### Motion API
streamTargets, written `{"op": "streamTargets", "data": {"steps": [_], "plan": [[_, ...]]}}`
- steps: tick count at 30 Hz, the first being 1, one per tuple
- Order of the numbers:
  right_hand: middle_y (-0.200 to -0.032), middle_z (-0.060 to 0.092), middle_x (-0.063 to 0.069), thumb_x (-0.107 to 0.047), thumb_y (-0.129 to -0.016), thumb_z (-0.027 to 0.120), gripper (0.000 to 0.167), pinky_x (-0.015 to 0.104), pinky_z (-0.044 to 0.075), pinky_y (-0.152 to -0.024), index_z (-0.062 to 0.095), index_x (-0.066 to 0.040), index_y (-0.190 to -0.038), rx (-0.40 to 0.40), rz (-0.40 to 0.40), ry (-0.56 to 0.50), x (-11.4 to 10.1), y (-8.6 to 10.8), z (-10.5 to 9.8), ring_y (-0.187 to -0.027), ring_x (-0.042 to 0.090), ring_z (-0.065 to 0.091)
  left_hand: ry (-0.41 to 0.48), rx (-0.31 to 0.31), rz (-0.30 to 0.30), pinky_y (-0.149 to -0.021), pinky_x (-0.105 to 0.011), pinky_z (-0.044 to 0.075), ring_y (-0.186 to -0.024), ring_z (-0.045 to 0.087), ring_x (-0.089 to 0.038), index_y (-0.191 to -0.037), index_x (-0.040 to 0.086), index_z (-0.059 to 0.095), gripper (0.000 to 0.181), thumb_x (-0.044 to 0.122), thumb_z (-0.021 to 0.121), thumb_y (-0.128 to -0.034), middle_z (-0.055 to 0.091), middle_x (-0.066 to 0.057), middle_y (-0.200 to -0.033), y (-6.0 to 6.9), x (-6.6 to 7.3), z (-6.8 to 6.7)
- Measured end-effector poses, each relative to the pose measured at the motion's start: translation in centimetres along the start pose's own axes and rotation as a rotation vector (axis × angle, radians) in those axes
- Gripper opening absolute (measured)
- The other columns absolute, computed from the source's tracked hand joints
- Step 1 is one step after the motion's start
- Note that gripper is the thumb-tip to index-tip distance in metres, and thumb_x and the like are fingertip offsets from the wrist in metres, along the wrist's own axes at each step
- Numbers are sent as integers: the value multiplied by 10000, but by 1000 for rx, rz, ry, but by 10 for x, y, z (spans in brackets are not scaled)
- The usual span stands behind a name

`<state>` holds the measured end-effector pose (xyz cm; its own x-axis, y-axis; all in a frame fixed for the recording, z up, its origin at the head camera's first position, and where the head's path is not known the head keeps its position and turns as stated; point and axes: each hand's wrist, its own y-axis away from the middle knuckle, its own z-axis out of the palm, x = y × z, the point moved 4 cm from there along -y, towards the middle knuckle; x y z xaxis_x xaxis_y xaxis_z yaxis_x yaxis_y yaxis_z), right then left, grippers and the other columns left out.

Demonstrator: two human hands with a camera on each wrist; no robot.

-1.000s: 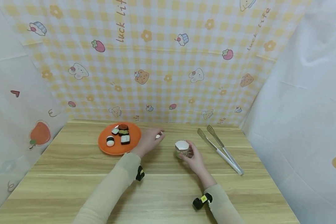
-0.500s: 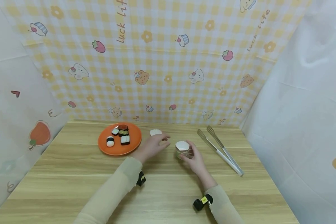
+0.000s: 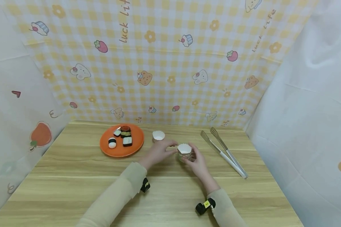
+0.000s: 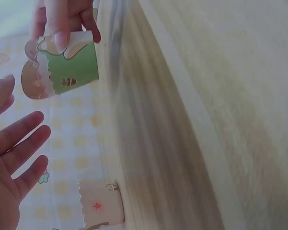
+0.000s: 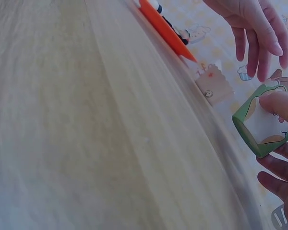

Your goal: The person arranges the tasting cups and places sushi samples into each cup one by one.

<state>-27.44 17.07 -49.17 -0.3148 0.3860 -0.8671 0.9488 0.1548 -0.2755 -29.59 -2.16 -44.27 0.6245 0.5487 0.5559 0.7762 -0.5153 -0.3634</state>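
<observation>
In the head view my right hand (image 3: 198,160) grips a green paper baking cup (image 3: 184,152) with a scalloped rim, its white inside facing up. The right wrist view has the thumb (image 5: 278,103) on the cup's printed side and the fingers on the far side. I cannot tell whether its base touches the table. My left hand (image 3: 159,152) is just left of this cup, fingers loosely spread and holding nothing, as the left wrist view confirms. Behind the left hand stands a pale pink paper cup (image 3: 158,135), its lower part partly hidden.
On the left, an orange plate (image 3: 106,148) carries several sushi pieces, among them a white-topped one (image 3: 127,141). Metal tongs (image 3: 228,157) lie spread on the right side of the wooden table (image 3: 170,201). A yellow checked cloth (image 3: 170,63) hangs behind.
My left hand has let go of the pink cup, which now stands in view, and has moved right toward the green cup. The right hand has stayed nearly in place with its cup.
</observation>
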Motion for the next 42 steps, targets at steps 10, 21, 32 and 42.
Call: {"op": "streamTargets", "data": {"steps": [10,21,32,42], "plan": [[-1201,575,165,-158,-807,784,751,490,483,-936,392,-114,-1446,3,-23,2,8,0,2,-1039,325,583,-5,-26,21,-926,-304,493,-1037,607,-131,-1133,128,686,258,255,675,-908,675,14,-1123,-1,3,9],[-1202,576,158,-146,-794,793,770,473,483,-944,389,-114,-1449,5,-2,-2,6,3,4,-1042,314,584,-35,-16,43,-920,-305,501,-1027,625,-137,-1019,133,713,149,210,696,-892,691,15,-1074,-3,1,14],[-1204,572,177,-149,-796,793,771,478,491,-931,384,-102,-1449,6,3,-5,6,3,6,-1034,328,590,-73,-10,53,-889,-309,512,-968,639,-141,-959,138,722,112,207,717,-871,705,20,-1005,-4,4,10],[-1205,559,220,-90,-804,779,758,519,462,-955,382,-78,-1450,-4,1,-14,4,3,7,-1067,375,564,-95,-32,32,-874,-295,516,-946,640,-123,-926,151,724,89,221,714,-873,706,36,-980,-5,5,8]]}}
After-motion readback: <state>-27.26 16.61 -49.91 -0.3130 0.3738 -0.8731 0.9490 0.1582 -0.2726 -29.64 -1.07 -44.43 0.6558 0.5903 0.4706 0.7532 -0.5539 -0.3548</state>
